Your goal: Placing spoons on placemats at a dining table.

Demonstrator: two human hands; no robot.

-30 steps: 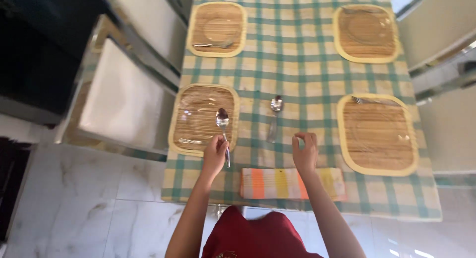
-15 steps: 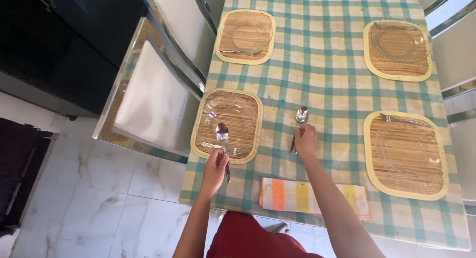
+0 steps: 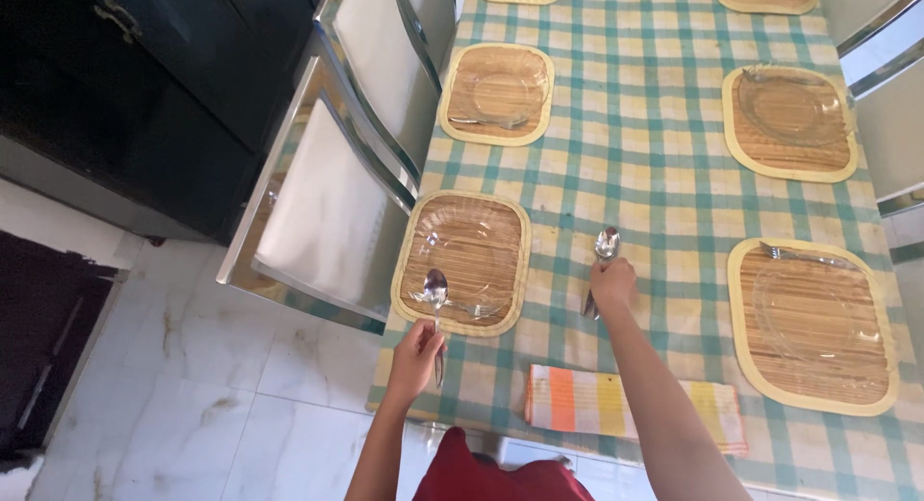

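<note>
1. A person in a red garment (image 3: 500,477) is standing at the near end of a table (image 3: 635,154) covered in green-and-yellow check, a striped folded cloth (image 3: 630,405) lying just beside the edge.
2. The left hand (image 3: 416,359) is gripping the handle of a spoon (image 3: 436,299), fingers clenched around it, its bowl hovering over the near rim of the closest woven placemat (image 3: 467,260) — a clear glass plate and a fork are resting there.
3. The right hand (image 3: 610,283), open and empty a second ago, is now closing on a second spoon (image 3: 602,256) lying on the cloth between the two near mats; only its bowl is showing beyond the fingers.
4. That leaves both hands with cutlery in reach.
5. Farther along, the right-hand placemat (image 3: 818,323) and further mats are already carrying plates and forks — white chairs (image 3: 318,203) are standing tucked at the left.
</note>
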